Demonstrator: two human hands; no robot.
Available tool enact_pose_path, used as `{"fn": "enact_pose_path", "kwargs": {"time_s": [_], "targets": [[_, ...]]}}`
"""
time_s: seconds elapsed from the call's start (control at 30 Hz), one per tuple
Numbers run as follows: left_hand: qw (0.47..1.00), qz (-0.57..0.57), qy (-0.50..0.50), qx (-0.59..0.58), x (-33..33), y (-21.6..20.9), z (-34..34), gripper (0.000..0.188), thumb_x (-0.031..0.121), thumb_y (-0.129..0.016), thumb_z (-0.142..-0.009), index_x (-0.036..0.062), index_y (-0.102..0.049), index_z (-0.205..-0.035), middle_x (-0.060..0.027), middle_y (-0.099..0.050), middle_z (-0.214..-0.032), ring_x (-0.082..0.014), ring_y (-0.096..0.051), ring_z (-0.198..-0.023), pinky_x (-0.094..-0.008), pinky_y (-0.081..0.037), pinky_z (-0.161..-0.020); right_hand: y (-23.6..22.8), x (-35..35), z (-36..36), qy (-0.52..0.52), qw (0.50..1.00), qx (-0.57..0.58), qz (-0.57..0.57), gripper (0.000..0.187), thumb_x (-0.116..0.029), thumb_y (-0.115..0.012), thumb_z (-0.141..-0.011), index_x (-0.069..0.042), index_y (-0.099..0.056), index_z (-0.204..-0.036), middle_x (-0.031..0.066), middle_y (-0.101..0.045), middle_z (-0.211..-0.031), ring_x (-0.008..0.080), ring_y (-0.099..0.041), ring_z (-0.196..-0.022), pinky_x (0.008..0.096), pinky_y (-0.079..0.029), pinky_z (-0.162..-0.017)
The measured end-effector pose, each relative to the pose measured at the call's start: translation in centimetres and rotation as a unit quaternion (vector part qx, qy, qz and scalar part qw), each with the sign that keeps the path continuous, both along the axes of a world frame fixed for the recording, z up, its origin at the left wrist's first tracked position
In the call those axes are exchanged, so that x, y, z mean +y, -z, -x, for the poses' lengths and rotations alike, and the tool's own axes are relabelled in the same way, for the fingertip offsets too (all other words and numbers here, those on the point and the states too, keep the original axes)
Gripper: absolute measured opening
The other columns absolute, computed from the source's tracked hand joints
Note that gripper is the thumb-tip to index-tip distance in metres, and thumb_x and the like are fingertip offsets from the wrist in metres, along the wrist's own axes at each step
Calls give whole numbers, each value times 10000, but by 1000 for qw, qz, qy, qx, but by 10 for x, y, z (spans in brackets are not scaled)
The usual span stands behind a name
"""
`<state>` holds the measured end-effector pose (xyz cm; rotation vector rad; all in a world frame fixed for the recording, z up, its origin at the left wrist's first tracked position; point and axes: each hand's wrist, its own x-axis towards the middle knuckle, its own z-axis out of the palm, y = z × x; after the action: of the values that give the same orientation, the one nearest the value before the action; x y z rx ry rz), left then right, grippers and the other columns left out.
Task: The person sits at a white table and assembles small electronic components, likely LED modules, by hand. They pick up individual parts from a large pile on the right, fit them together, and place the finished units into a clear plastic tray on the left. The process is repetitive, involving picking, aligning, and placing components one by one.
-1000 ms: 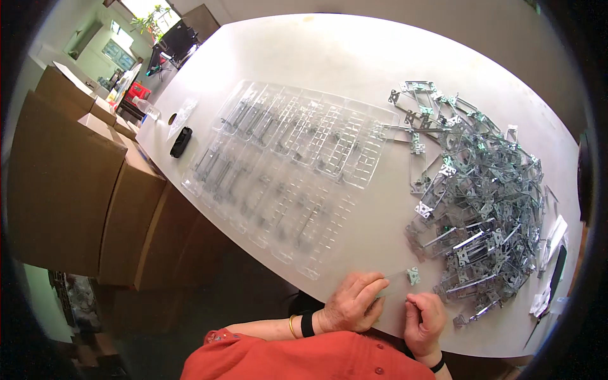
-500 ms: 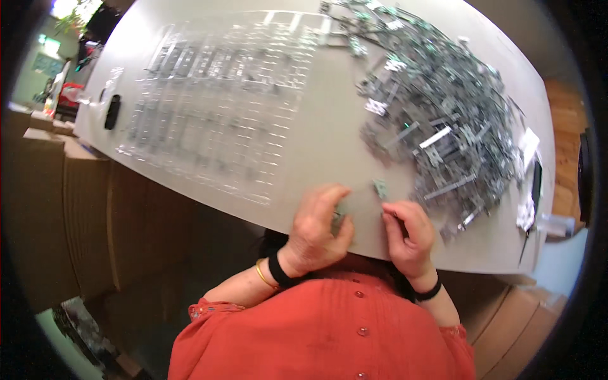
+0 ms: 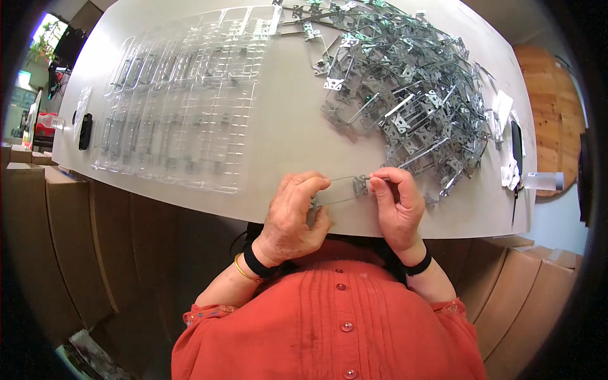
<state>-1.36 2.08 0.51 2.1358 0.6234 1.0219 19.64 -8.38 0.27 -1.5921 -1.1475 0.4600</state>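
Observation:
Between my hands, above the table's near edge, a metal wire bracket (image 3: 360, 185) stretches sideways, with two thin wires running to a small grey plate at its right end. My left hand (image 3: 291, 218) is closed on the bracket's left end, which its fingers partly hide. At the plate, the thumb and forefinger of my right hand (image 3: 402, 206) pinch a thin dark rod (image 3: 380, 178); whether it belongs to the bracket I cannot tell. A large heap of similar metal brackets (image 3: 418, 95) lies beyond my right hand.
Clear plastic trays (image 3: 177, 114) with rows of compartments cover the table's left side. A black object (image 3: 85, 131) lies by the left edge. Near the right edge are a black-handled tool (image 3: 516, 149), white scraps (image 3: 508, 174) and a clear tube (image 3: 544, 181). Cardboard boxes (image 3: 538, 285) stand below.
The view has shifted, so the table's contents sit further left and higher. The bracket's plate, earlier beyond my right fingertips, now lies just left of them, its wires stretched toward my left hand.

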Motion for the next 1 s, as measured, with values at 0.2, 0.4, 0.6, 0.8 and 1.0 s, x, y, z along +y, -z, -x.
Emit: {"fn": "enact_pose_path", "kwargs": {"time_s": [0.2, 0.4, 0.6, 0.8, 1.0], "targets": [[1000, -11, 0, -8, 1, 1, -1, 578, -114, -755, -739, -6, -623, -1292, -211, -713, -1199, -388, -691, -1024, -450, -577, -917, -4, 4, 1, 0, 998, -62, 17, 132, -57, -788, -1040, -43, -718, -1150, 104, -753, -1026, 219, -721, -862, 320, -573, -779], [1000, -12, 2, -11, 1, 1, -1, 576, -111, -756, -740, -1, -625, -1290, -208, -715, -1205, -386, -692, -1025, -450, -576, -918, -7, 5, 1, -3, 995, -102, 22, 151, -20, -769, -1028, -44, -719, -1169, 124, -757, -1037, 276, -741, -879, 359, -586, -782], [1000, -9, 1, -11, 0, 2, -1, 572, -107, -762, -741, 1, -625, -1286, -208, -716, -1205, -389, -695, -1018, -453, -575, -922, -8, 8, 1, -11, 992, -128, 12, 175, 8, -759, -1019, -39, -724, -1184, 129, -765, -1053, 296, -746, -895, 373, -592, -792], [1000, -10, 1, -9, 1, 2, -2, 570, -104, -765, -741, -2, -625, -1284, -213, -716, -1204, -392, -700, -1029, -461, -576, -933, -10, 9, 2, -8, 991, -130, 7, 162, 0, -773, -1011, -39, -722, -1161, 132, -767, -1045, 306, -746, -900, 377, -592, -790], [1000, -10, -1, -4, 0, 1, -1, 551, -95, -760, -751, 0, -631, -1278, -207, -718, -1210, -386, -695, -1039, -456, -576, -930, -13, 11, 4, -3, 989, -145, 3, 148, -31, -785, -1015, -41, -720, -1148, 135, -765, -1039, 308, -744, -888, 378, -591, -782]]}}
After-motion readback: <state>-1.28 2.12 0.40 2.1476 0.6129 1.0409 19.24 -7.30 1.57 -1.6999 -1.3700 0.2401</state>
